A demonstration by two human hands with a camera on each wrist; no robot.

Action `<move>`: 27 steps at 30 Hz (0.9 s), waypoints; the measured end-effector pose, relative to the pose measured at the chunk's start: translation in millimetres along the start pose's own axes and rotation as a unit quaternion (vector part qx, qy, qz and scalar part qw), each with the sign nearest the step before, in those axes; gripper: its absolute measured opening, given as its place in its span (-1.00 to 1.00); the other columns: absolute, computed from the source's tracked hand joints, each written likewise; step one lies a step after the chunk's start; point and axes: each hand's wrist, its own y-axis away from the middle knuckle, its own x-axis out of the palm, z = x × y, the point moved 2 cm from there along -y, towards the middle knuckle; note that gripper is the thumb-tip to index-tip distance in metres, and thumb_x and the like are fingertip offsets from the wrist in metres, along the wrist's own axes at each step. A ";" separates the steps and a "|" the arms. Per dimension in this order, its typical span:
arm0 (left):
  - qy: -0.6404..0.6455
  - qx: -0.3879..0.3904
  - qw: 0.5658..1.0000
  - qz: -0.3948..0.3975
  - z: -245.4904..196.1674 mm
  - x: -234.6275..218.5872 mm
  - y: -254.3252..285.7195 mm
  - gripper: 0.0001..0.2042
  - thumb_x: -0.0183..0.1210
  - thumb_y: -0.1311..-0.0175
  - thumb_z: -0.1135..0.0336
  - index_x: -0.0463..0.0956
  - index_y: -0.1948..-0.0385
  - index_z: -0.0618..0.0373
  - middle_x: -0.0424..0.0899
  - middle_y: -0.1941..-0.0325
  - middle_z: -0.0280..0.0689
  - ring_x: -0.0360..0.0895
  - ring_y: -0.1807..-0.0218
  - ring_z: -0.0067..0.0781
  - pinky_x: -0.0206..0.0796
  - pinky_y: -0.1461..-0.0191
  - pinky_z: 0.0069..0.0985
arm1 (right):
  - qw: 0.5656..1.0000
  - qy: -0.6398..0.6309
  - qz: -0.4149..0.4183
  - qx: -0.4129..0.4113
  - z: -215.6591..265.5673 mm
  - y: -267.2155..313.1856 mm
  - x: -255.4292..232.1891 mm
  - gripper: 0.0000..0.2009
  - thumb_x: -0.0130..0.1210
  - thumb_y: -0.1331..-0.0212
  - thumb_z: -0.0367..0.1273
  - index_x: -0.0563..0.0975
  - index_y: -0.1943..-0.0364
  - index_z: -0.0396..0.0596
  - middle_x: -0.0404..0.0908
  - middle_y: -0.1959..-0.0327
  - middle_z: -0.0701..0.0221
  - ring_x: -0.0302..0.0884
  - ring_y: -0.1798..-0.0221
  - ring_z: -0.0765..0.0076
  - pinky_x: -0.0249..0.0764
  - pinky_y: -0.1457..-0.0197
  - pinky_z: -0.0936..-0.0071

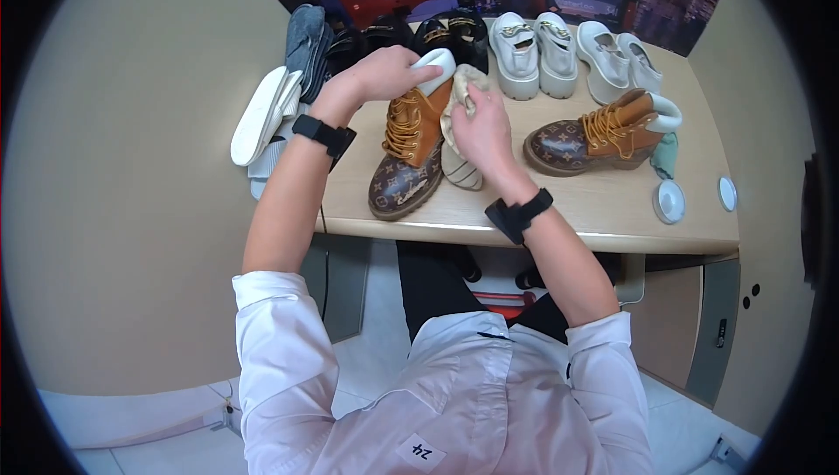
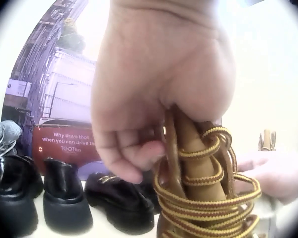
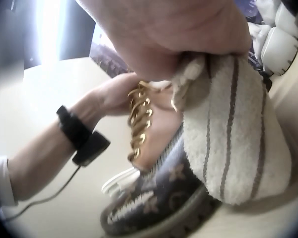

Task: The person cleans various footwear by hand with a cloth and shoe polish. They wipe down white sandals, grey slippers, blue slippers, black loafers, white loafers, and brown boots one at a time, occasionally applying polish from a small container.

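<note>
A tan and brown monogrammed lace-up boot [image 1: 406,169] stands on the table with its toe toward me. At its white padded collar, my left hand [image 1: 384,75] grips the top of the shaft. In the left wrist view, fingers curl beside the boot's tongue, above the yellow and brown laces [image 2: 208,198]. My right hand [image 1: 486,130] holds a cream cloth [image 1: 461,169] with dark stripes, bunched at the top. The cloth [image 3: 236,144] hangs down along the boot's side and overlaps it in the right wrist view.
A matching boot [image 1: 594,138] stands to the right, with a green cloth [image 1: 664,156] at its heel. Small round dishes [image 1: 670,202] sit near the right front edge. White shoes [image 1: 516,51], black shoes [image 1: 450,34] and slippers [image 1: 260,117] line the back and left.
</note>
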 end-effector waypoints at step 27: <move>0.058 -0.016 0.997 -0.051 6.3 15.3 0.5 -0.35 0.23 -0.49 -0.29 0.79 0.13 0.32 0.72 0.43 -0.13 0.64 0.36 -0.33 0.49 0.19 -0.28 | 0.987 -0.063 0.130 -0.076 38.7 95.5 -2.5 -0.50 0.17 -0.33 -0.42 0.63 -0.38 -0.12 0.61 -0.07 0.01 0.72 0.04 -0.19 0.68 -0.12 0.05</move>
